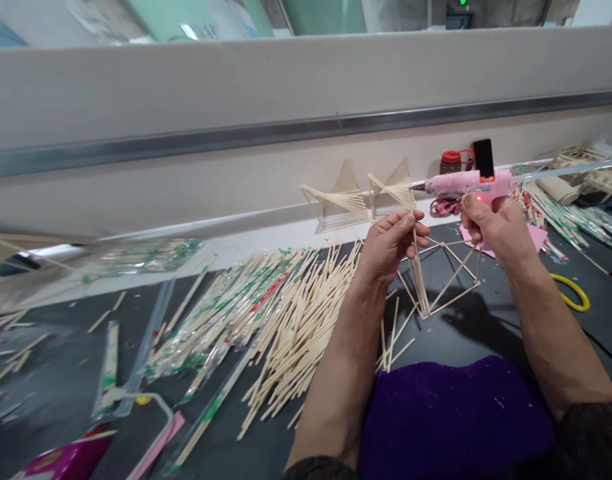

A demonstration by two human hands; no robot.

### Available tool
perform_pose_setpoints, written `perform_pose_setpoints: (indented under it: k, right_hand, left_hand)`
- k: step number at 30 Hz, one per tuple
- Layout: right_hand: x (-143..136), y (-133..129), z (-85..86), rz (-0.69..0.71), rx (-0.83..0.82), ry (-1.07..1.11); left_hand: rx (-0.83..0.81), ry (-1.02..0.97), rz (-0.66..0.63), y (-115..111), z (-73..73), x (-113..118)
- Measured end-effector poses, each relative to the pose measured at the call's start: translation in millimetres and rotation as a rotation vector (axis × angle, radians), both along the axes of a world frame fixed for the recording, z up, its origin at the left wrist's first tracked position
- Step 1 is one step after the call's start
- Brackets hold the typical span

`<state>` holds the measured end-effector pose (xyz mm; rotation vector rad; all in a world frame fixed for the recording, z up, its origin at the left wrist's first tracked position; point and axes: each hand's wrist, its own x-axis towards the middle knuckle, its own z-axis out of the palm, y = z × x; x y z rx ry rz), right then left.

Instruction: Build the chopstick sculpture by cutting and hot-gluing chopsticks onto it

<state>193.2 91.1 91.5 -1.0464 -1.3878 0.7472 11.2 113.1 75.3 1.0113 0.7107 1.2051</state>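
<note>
My right hand (pixel 499 230) is wrapped round the handle of a pink hot glue gun (pixel 453 182), its thumb near a small red light. The gun's nozzle points left, at the top of a stick model (pixel 420 287) made of chopsticks. With its fingertips pinched, my left hand (pixel 393 240) grips the upper part of an upright chopstick there, just below the nozzle. The model's base is an open frame of sticks resting on the dark table. A clear glue stick (pixel 571 169) runs out from the back of the gun.
Loose chopsticks (pixel 306 333) lie in a big pile left of my arm, beside chopsticks in plastic wrappers (pixel 226 307). Twisted stick models (pixel 343 197) stand by the wall. A red-capped bottle (pixel 451 160), a phone (pixel 483 158) and a yellow ring (pixel 573 293) are on the right.
</note>
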Motion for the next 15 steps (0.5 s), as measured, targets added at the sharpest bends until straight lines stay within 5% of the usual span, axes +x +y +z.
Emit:
perform_pose_setpoints:
  k: [15]
  right_hand:
    - [1.7,0.2,-0.4,0.014,-0.017,0.008]
  left_hand:
    - [0.018,-0.004,0.009,1.1,-1.5,-0.8]
